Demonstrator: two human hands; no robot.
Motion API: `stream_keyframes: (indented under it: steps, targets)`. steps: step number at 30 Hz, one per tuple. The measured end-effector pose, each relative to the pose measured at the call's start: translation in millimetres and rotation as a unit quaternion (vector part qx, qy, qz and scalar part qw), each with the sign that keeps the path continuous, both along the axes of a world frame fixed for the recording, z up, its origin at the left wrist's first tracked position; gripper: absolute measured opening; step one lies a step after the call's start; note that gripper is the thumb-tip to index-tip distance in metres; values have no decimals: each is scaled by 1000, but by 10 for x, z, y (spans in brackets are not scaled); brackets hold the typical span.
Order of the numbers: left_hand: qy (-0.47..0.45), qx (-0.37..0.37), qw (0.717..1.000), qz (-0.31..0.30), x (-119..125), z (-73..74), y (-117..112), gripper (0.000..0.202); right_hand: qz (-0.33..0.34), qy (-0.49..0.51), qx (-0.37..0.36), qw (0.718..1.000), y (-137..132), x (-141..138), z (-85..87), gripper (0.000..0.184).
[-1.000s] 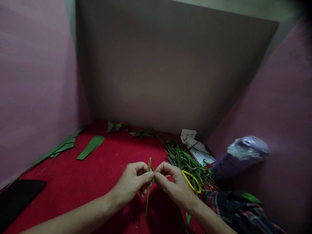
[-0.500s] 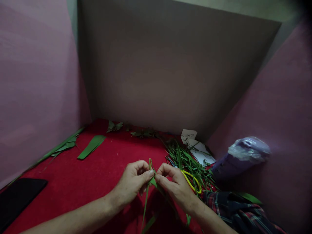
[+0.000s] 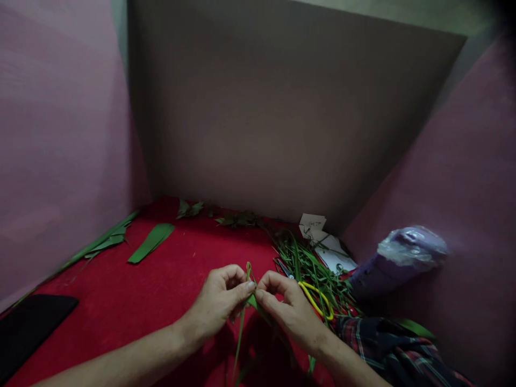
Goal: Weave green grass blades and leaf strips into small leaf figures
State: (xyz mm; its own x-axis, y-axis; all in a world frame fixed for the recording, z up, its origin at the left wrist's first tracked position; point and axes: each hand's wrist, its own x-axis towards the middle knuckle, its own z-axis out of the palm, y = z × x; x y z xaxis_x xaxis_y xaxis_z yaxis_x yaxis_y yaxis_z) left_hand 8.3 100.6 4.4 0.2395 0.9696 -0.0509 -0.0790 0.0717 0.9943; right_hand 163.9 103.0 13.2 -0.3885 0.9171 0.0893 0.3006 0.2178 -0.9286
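Observation:
Between my hands are thin green leaf strips, folded together, with a small loop sticking up and long tails hanging down toward me. My left hand pinches them between thumb and fingers just below the loop. Close on the right, my right hand is closed, thumb against forefinger, on the same strips; the exact spot it grips is partly hidden. Scissors with yellow handles lie just beyond my right hand, their blades pointing away to the left.
A heap of cut green strips lies right, with white papers behind. A purple container wrapped in clear plastic leans near the right wall. Plaid cloth lies front right. On the red cloth are a broad leaf piece and a black flat object.
Almost nothing differs. My right hand has shifted very slightly left, and the hanging tails below the hands have moved a little.

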Motion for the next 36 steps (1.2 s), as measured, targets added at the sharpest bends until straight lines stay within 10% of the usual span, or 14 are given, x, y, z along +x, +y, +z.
stream_keyframes:
  steps: [21,36]
  targets:
    - [13,-1,1000,-12,-16,26,-14,25,11,45,-3,999,58,38,-24,15]
    - [-13,-90,987,-135,-19,-45,-29,26,0,118,-50,992,57,15,20,14]
